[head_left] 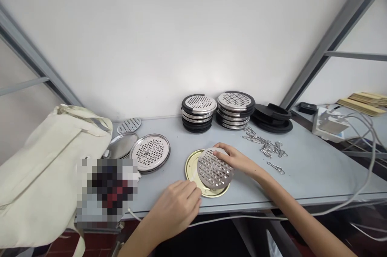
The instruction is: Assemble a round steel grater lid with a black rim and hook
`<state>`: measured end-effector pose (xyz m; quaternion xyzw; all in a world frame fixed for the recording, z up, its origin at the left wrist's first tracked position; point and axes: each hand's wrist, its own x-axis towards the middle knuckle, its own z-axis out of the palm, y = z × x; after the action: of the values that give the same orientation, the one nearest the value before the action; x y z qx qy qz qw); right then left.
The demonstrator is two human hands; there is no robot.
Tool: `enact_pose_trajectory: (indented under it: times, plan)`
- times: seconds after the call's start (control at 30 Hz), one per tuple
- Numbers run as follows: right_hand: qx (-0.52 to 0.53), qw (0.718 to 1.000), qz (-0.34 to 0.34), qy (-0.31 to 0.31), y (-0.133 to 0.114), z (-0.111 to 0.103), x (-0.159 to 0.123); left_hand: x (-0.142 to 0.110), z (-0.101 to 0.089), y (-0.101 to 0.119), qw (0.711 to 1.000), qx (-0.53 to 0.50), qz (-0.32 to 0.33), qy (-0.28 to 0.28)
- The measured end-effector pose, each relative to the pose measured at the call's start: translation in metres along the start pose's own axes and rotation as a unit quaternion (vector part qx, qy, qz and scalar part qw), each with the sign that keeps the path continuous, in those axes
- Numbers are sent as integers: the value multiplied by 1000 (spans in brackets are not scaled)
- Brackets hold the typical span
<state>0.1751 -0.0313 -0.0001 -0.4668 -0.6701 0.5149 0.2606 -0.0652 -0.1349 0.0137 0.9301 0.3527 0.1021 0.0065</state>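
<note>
A perforated steel disc [214, 169] lies tilted over a gold-coloured metal ring [191, 167] near the table's front edge. My right hand [234, 159] grips the disc's far right rim, fingers curled over it. My left hand [178, 206] rests at the ring's near left edge, fingers bent against the rim. Which part it grips is hidden.
Two stacks of perforated discs in black rings [198, 112] [235, 108] stand at the back. Black rings [272, 118] and a heap of wire clips [266, 144] lie at right. More perforated trays [150, 152], a cream cloth bag [45, 168] and white cables [356, 192] surround them.
</note>
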Motion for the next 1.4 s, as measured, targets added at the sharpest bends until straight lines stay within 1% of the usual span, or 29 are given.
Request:
enact_pose_trajectory:
  times: [0.07, 0.13, 0.2, 0.23, 0.33, 0.5, 0.8, 1.13, 1.23, 1.4]
  plan:
    - [-27, 999, 17, 9, -2, 3, -6, -3, 2, -7, 997, -19, -76, 14]
    - [-85, 995, 22, 38, -6, 7, -10, -5, 6, -13, 988, -35, -148, 19]
    - [-159, 984, 10, 75, -9, 10, -13, -6, 9, -16, 980, -48, -193, 21]
    - [-193, 977, 0, 90, -9, 12, -14, -7, 11, -17, 978, -58, -201, 18]
    - [-247, 963, -27, 101, -7, 15, -16, -8, 15, -17, 976, -78, -205, 13]
    - [-248, 964, -34, 89, -1, 15, -17, -7, 21, -15, 977, -71, -199, 23]
    - [-268, 958, -46, 87, -3, 20, -23, -6, 24, -13, 980, -59, -190, 26]
    - [-286, 950, -62, 109, 2, 27, -27, -5, 34, -15, 976, -85, -197, 35]
    - [-303, 942, -49, 132, 1, 29, -27, -5, 35, -15, 973, -100, -201, 45]
    - [-364, 919, -5, 152, -6, 35, -24, -6, 36, -15, 969, -118, -210, 50]
